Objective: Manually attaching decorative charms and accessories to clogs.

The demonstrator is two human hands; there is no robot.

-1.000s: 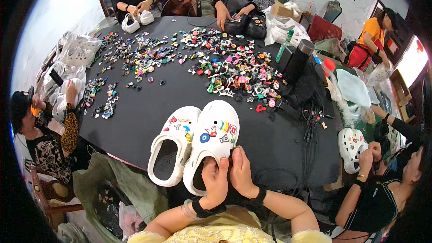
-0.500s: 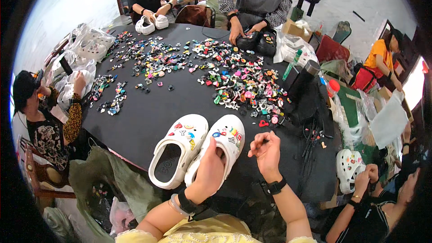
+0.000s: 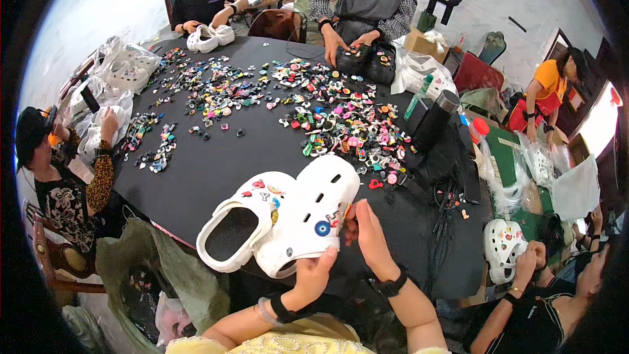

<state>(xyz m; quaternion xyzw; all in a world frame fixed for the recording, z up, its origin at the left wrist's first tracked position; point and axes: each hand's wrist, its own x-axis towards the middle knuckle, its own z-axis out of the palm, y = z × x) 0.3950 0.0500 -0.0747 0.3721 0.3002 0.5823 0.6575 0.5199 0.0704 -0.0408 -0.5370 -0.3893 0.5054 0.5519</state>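
Observation:
A white clog [image 3: 311, 200] is tilted on its side before me, its holed upper turned up, with a round blue eye-shaped charm [image 3: 322, 228] and a red charm near its right edge. My left hand [image 3: 313, 282] grips it at the heel opening, thumb on the rim. At the clog's right side is my right hand [image 3: 372, 239], fingers bent against the edge and partly hidden behind it. The matching white clog [image 3: 226, 236] lies sole down on the black table [image 3: 216, 157] just to the left, with red, rainbow and letter charms on its toe.
Loose colourful charms [image 3: 347, 124] spread in heaps over the table's far half. A dark bottle [image 3: 442, 111] and cables [image 3: 449, 213] are to the right. Co-workers handle clogs around the table; bagged white clogs [image 3: 128, 72] stand far left. A green table [image 3: 501, 141] adjoins on the right.
The right-hand clog has been rolled over, its upper now facing me. My left hand shifted to its heel end, and my right hand moved left from free air to the clog's side.

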